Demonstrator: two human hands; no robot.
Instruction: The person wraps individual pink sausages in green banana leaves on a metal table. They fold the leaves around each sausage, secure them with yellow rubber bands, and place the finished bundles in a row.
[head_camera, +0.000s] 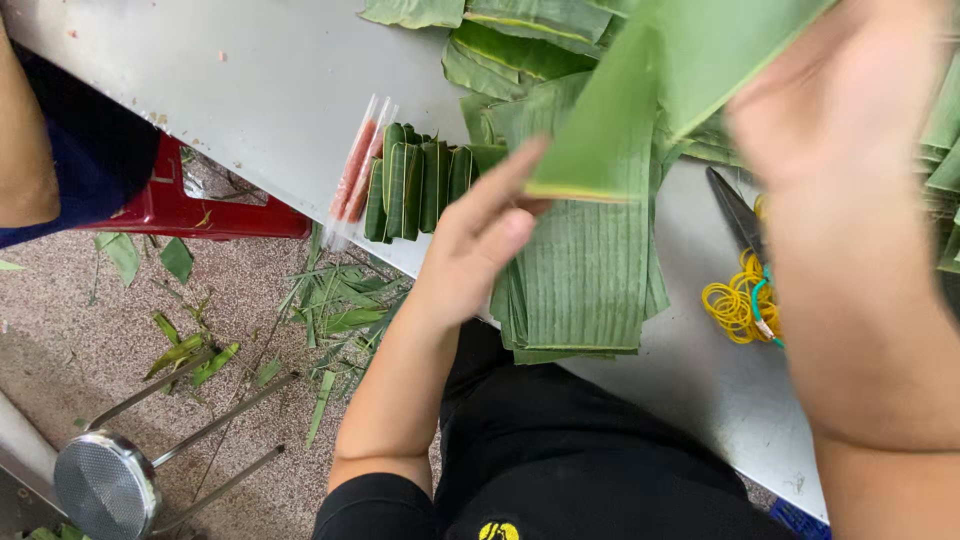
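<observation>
While the blurred right hand (850, 130) hides its grip, the left hand (485, 240) pinches a leaf strip (620, 120).

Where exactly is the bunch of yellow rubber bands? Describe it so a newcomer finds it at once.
Start at the grey metal table and find the flat stack of cut green leaves at its near edge. Just right of that stack, beside the dark scissors, lies the bunch of yellow rubber bands. It is the only bright yellow tangle of loops among flat green leaves.

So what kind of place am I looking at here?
Likely a small food-wrapping workshop: a steel table carries a stack of cut banana leaves, folded leaf bundles and yellow rubber bands, with leaf trimmings littering the floor.
</observation>
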